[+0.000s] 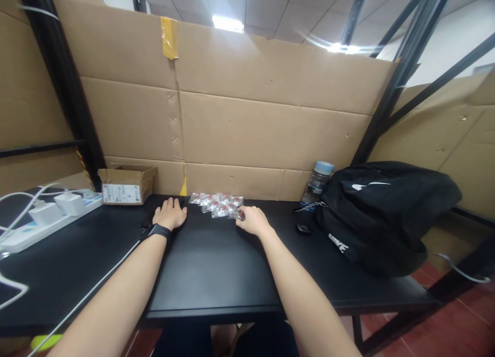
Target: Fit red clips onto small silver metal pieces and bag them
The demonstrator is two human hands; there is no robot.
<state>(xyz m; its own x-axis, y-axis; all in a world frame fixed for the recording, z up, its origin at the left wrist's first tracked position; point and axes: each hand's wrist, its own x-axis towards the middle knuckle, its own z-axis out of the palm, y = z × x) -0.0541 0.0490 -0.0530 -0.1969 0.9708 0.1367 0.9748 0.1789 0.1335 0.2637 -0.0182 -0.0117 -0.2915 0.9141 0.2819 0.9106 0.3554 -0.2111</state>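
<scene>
Several small clear plastic packets (220,208) with red marks inside lie in a cluster towards the back of the black table. My right hand (253,220) is at the right end of this cluster, its fingers closed on a small plastic packet (240,214) there. The fingers partly hide that packet, and its contents look dark. To the left of the cluster, my left hand (170,214) rests palm down on the table with its fingers stretched forward, holding nothing. A dark watch (160,232) is on the left wrist.
An open cardboard box (126,186) and a white power strip (54,220) with chargers and cables stand at the left. A bottle (317,184), a small black case (303,228) and a black backpack (386,213) are at the right. Cardboard panels (232,125) wall off the back.
</scene>
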